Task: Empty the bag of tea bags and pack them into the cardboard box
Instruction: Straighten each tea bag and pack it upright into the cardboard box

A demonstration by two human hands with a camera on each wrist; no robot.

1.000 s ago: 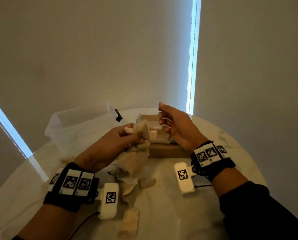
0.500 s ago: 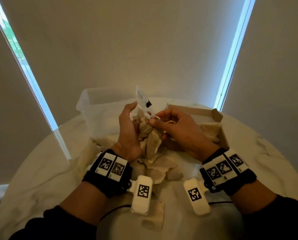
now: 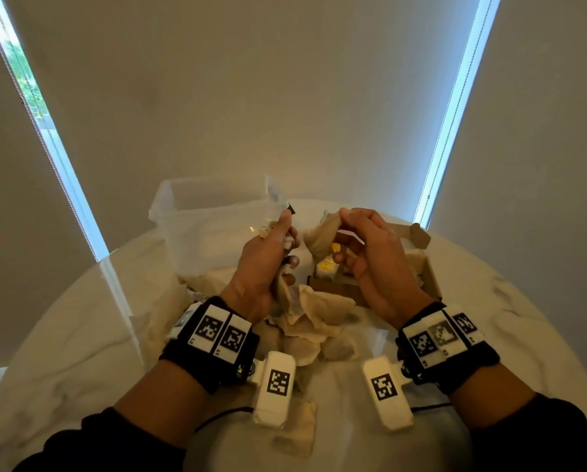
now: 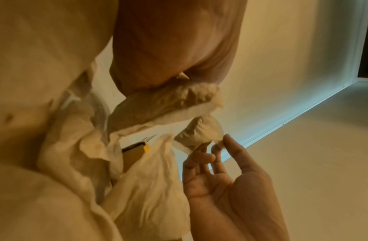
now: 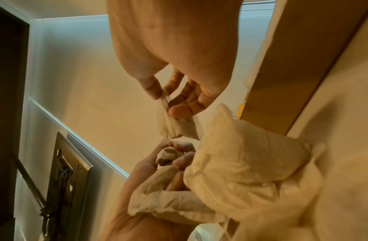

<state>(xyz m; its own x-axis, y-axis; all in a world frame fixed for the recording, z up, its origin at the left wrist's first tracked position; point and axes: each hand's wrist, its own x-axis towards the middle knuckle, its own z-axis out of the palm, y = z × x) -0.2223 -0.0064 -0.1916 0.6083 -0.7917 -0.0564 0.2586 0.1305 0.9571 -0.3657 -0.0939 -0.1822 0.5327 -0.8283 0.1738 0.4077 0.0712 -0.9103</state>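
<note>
— What is sitting on your left?
— A clear tub (image 3: pixel 196 212) on the table (image 3: pixel 63 335). Your left hand (image 3: pixel 263 264) is curling its fingers round a clump of tea bags (image 3: pixel 287 291).
— And rightward?
— Loose tea bags (image 3: pixel 319 321) are lying between your wrists. Your right hand (image 3: pixel 370 253) is pinching one tea bag (image 5: pixel 174 125) above the cardboard box (image 3: pixel 424 267).

Tea bags (image 3: pixel 314 310) cream-beige; cardboard box (image 3: pixel 430 272) brown; table (image 3: pixel 81 338) white marble, grey veins; wristbands (image 3: pixel 213 345) black, black-white checkered tags; container (image 3: pixel 196 212) clear.
</note>
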